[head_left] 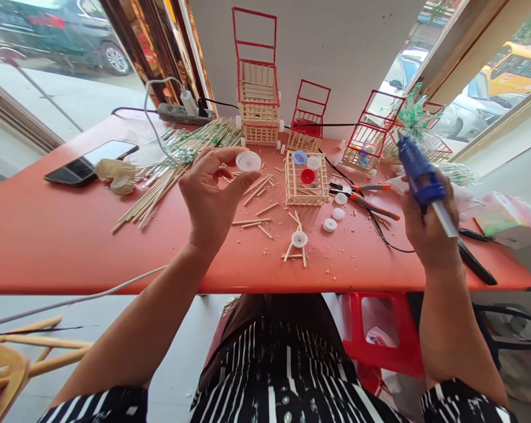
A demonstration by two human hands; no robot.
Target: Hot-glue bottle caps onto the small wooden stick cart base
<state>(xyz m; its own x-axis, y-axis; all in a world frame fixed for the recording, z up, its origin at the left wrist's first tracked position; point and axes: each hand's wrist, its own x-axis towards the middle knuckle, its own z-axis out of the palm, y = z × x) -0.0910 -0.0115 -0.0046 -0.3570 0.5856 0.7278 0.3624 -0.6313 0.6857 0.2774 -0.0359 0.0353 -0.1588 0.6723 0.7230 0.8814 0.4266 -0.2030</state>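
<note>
left hand raised, fingertips pinching white cap; right hand fisted round blue glue gun, nozzle up.

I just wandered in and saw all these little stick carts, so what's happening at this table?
A person sits at a red table doing craft work. The left hand holds up a white plastic cap between its fingertips, and the right hand grips a blue glue gun. On the table lie loose wooden sticks, more caps, orange-handled pliers and a small stick basket. Finished red-framed stick carts stand along the back.
</note>
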